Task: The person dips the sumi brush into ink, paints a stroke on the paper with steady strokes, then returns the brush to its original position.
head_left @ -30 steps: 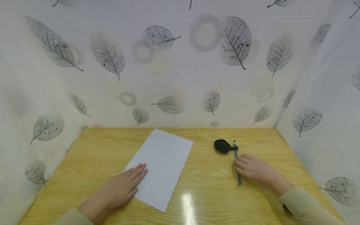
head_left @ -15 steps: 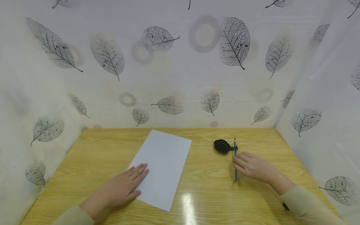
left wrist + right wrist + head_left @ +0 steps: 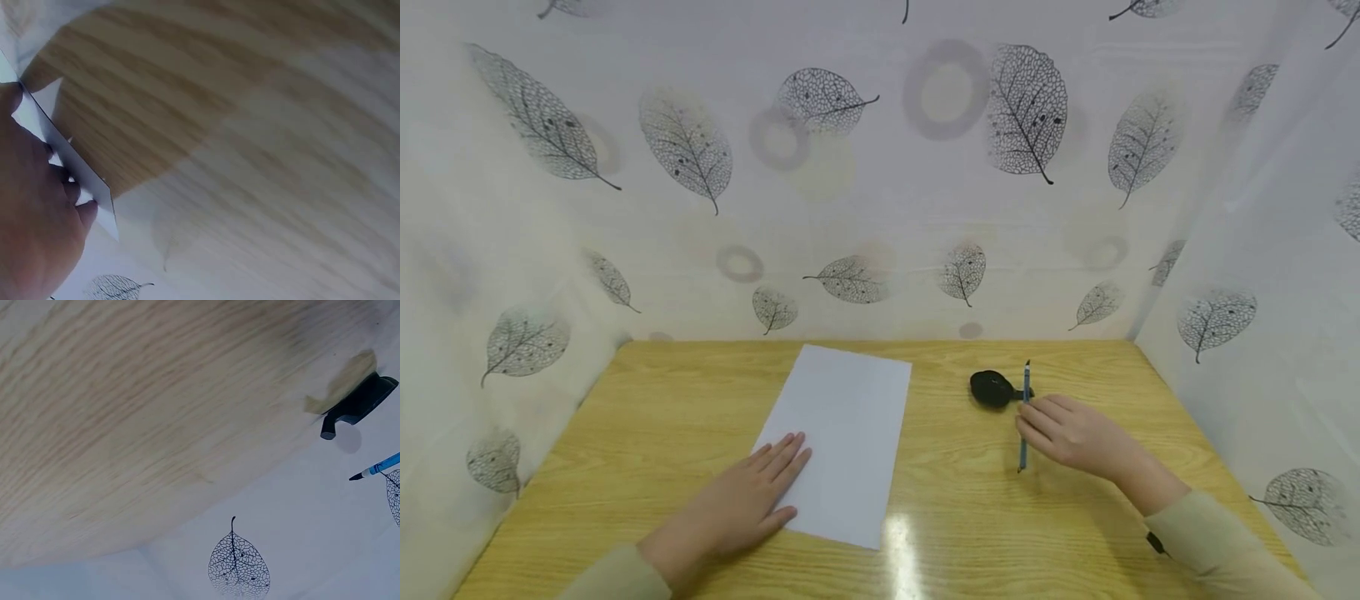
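In the head view a white sheet of paper (image 3: 842, 442) lies at a slight slant on the wooden table. My left hand (image 3: 730, 508) rests flat on its lower left part, fingers extended; the left wrist view shows this hand (image 3: 37, 219) along the edge of the paper (image 3: 81, 172). My right hand (image 3: 1078, 442) pinches a slim blue brush (image 3: 1026, 383) with a dark tip pointing away from me. In the right wrist view only the front of the brush (image 3: 384, 464) shows, and the hand is out of frame.
A black dish with a short handle (image 3: 991, 389) sits just left of the brush, also seen in the right wrist view (image 3: 362, 400). Leaf-patterned cloth (image 3: 880, 192) stands behind and at both sides of the wooden table (image 3: 955, 508).
The paper has turned to stand straighter, its near end shifting right along with my left hand. My right hand and the brush have moved slightly away from me, and the brush's near end has swung left.
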A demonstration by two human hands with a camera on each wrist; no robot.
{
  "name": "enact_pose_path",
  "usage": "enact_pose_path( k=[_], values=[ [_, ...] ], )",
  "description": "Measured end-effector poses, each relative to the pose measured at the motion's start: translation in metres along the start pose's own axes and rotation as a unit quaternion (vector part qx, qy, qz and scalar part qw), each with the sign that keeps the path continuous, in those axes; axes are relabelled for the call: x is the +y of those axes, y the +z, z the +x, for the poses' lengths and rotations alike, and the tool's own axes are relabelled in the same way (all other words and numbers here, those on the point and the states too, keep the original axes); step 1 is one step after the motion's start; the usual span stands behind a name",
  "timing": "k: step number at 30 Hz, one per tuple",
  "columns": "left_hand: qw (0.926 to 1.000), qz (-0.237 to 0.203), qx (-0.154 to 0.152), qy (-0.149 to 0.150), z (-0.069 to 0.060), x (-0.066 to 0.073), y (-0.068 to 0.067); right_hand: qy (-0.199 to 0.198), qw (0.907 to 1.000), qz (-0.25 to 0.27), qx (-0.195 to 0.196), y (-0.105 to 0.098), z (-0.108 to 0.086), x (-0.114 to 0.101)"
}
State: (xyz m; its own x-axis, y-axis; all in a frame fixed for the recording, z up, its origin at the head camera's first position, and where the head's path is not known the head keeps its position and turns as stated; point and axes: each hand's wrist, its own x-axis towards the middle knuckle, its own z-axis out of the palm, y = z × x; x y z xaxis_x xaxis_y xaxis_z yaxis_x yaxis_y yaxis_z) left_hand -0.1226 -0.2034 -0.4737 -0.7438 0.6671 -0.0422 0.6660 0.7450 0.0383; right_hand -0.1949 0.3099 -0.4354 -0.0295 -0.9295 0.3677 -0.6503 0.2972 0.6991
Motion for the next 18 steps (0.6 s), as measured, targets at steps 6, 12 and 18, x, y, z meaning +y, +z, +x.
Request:
enact_pose_path(
  k=[6, 12, 18],
  values=[
    [0.9999, -0.006, 0.007, -0.014, 0.006, 0.011, 0.004, 0.012, 0.9998, 0.002, 0.018, 0.0, 0.008, 0.001],
    [0.9996, -0.01, 0.018, -0.019, 0.016, 0.025, 0.003, 0.042, 0.9971, 0.028, 0.057, -0.005, 0.02, 0.001],
    [0.9996, -0.003, 0.012, -0.027, 0.023, 0.035, 0.006, 0.068, 0.9932, 0.041, 0.086, -0.007, 0.03, 0.001]
  ],
)
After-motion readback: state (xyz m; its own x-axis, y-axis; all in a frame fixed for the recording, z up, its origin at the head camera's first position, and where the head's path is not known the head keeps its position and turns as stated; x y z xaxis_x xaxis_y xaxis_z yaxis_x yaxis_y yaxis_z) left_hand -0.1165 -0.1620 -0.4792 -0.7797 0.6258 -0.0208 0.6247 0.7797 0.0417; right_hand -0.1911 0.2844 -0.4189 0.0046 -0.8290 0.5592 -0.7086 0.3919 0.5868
